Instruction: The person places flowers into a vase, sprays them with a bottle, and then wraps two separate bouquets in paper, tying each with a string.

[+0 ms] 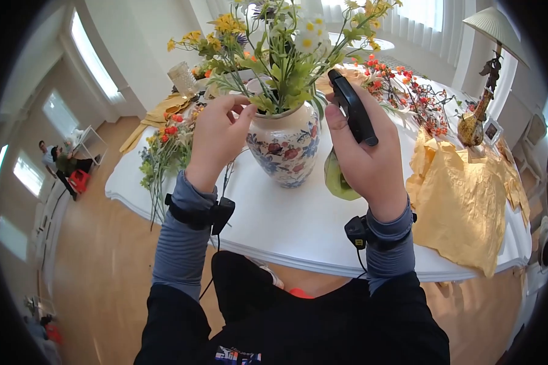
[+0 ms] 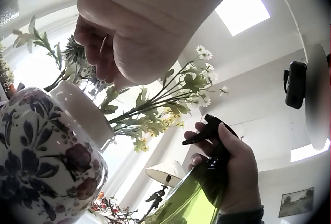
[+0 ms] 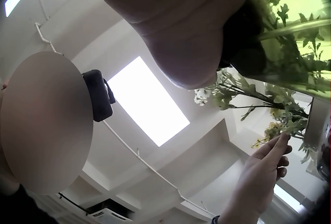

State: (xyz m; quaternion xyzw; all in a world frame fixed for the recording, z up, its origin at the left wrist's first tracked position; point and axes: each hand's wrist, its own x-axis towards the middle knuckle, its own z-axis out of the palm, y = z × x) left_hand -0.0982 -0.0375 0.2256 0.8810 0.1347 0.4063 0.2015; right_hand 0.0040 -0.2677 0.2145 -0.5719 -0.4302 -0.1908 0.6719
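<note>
A white vase (image 1: 284,146) with a red and blue flower pattern stands upright on the table, filled with yellow and white flowers (image 1: 304,42) and green leaves. At the left of its rim, my left hand (image 1: 221,131) has thumb and index finger brought together on a leaf low in the bunch; the other fingers are curled. To the right of the vase, my right hand (image 1: 371,143) grips a green see-through spray bottle (image 2: 186,198) by its black trigger head (image 1: 352,106). The bottle's body is partly hidden below that hand in the head view.
Loose flower stems (image 1: 164,146) lie on the white table (image 1: 256,219) at left, near a glass cup (image 1: 182,79). Red berry branches (image 1: 408,91) lie at the back right. Yellow crumpled cloth (image 1: 463,194) hangs over the right edge, beside a lamp (image 1: 490,73) and small picture frame (image 1: 492,131).
</note>
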